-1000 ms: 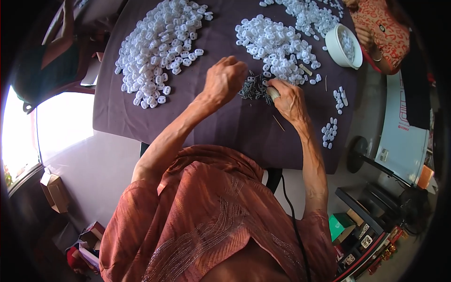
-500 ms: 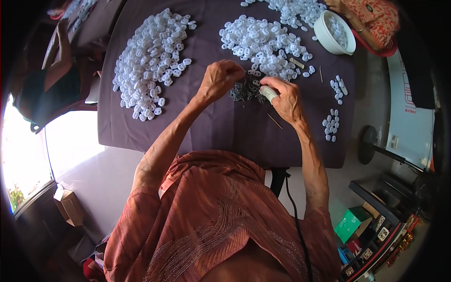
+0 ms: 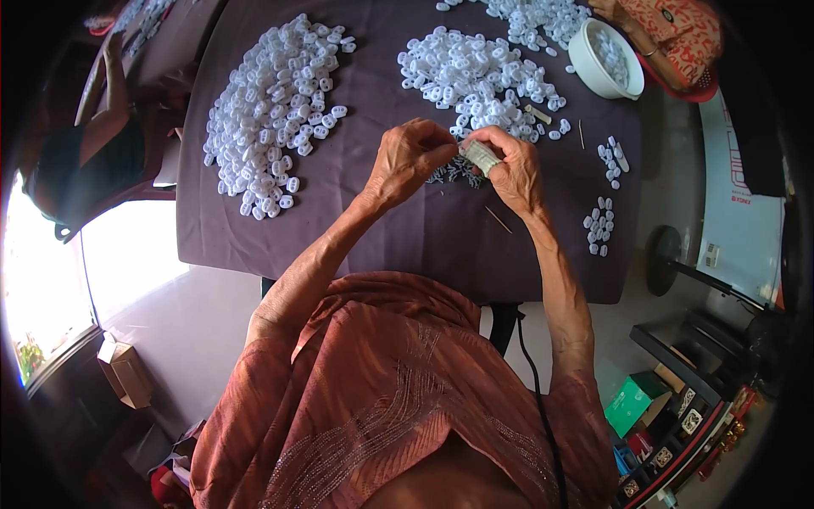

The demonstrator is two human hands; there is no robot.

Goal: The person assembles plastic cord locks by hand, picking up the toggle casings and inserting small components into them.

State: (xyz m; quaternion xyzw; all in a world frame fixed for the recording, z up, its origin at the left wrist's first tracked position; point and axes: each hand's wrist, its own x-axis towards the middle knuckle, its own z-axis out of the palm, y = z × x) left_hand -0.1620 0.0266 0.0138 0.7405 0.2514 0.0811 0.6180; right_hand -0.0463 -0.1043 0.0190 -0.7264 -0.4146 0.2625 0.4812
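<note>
My left hand (image 3: 413,157) is closed in a pinch, its fingertips turned toward my right hand. What it holds, if anything, is too small to make out. My right hand (image 3: 513,170) is closed too, with a pale, ridged wrapping (image 3: 482,157) at its thumb and fingers. The fingertips of both hands nearly meet above a small heap of thin dark grey pieces (image 3: 458,172), partly covered by the hands. Just beyond them lies a large pile of small white oval plastic pieces (image 3: 475,72), each with two openings.
Another white pile (image 3: 271,110) spreads at the left of the dark tablecloth (image 3: 365,237). Two small white groups (image 3: 599,225) lie at the right, near thin sticks (image 3: 498,220). A white bucket (image 3: 585,64) stands far right beside another person's arm (image 3: 653,51). A black cord (image 3: 534,373) hangs below.
My left hand has moved right and slightly nearer, up to my right hand. The wrapped part of my right hand has tilted and shifted a little farther away.
</note>
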